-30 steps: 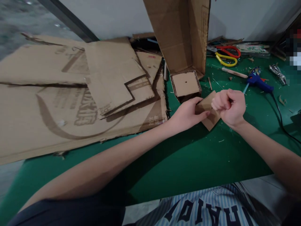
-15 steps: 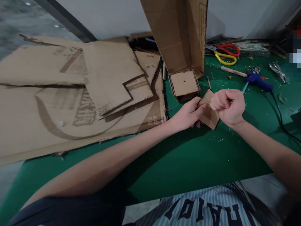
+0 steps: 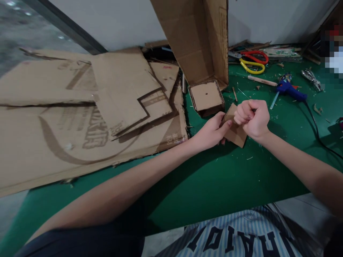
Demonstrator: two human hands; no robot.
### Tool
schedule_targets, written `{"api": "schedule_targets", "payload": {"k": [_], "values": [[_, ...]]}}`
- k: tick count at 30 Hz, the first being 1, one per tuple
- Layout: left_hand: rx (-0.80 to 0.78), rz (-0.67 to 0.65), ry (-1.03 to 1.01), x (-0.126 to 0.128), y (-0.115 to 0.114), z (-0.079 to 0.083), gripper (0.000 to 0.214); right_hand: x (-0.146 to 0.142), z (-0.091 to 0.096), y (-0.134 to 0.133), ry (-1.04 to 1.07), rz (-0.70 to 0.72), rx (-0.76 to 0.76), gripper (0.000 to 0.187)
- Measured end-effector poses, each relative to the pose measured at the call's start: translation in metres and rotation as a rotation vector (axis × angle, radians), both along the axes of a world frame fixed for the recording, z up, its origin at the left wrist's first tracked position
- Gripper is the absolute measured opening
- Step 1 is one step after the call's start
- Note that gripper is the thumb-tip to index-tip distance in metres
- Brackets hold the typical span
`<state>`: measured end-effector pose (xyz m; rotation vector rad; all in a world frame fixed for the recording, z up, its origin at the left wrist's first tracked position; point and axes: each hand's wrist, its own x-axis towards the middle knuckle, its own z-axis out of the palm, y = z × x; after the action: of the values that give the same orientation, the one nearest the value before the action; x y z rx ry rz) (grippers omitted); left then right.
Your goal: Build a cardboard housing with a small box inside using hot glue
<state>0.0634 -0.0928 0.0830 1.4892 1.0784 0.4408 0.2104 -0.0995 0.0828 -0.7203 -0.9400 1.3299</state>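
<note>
My left hand point(image 3: 211, 130) pinches a small flat piece of cardboard point(image 3: 237, 135) by its left side, thumb on top. Closed in a fist, my right hand point(image 3: 253, 118) is over the upper right part of that piece. Whatever is inside the fist is hidden by the fingers. Just beyond my left hand sits a small square cardboard box point(image 3: 207, 98) with a hole in the middle of its top. Behind it a tall folded cardboard piece point(image 3: 199, 46) stands upright.
Large cardboard sheets point(image 3: 118, 89) cover the left of the green table point(image 3: 214, 185). Scissors point(image 3: 253, 62) with red and yellow handles lie at the back right. Nearer are a blue glue gun point(image 3: 291, 89) with its cord, a wooden stick point(image 3: 262, 81) and scattered scraps.
My right fist has shifted slightly left over the cardboard piece. My left hand keeps its hold. The whole view has moved a little as the head turned.
</note>
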Motion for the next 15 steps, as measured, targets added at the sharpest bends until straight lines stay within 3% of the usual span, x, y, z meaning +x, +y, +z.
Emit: {"api": "schedule_targets", "payload": {"k": [15], "values": [[-0.006, 0.002, 0.005, 0.000, 0.000, 0.002, 0.023, -0.007, -0.014, 0.002, -0.069, 0.008, 0.043, 0.051]]}}
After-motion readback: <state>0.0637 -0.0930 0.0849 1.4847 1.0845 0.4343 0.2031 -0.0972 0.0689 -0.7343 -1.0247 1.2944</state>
